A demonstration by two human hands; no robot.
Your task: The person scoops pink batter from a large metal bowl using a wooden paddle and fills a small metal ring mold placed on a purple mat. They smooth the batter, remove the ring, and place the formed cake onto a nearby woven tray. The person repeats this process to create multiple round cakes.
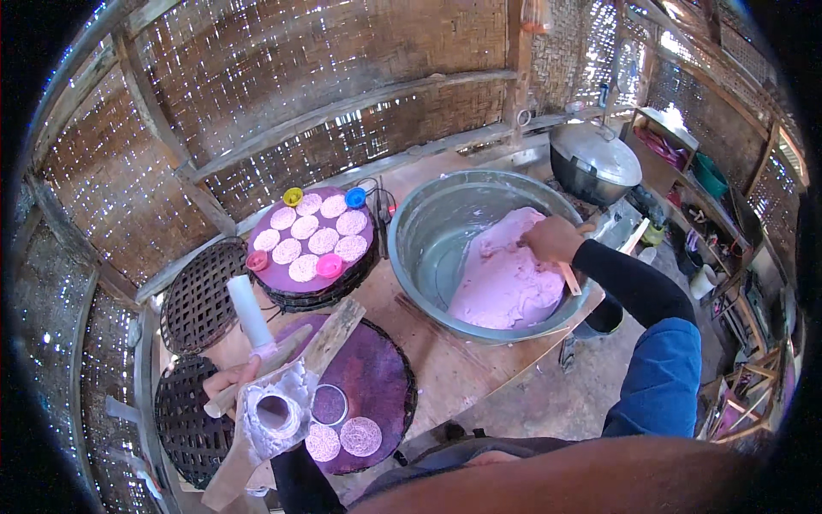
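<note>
My left hand is wrapped around a wooden press with a white cylinder and a dough-smeared round chamber. The press is held over a purple round tray bearing lacy pink discs and a metal ring. On the right, my right hand has its fingers curled into a large pink dough mass inside a grey basin; their tips are partly hidden. A thin wooden stick shows just below that hand.
Behind the left tray, another purple tray holds several discs and coloured cups. Dark woven trays lie at left. A lidded pot stands behind the basin, cluttered shelves at right. Bamboo walls surround the wooden table.
</note>
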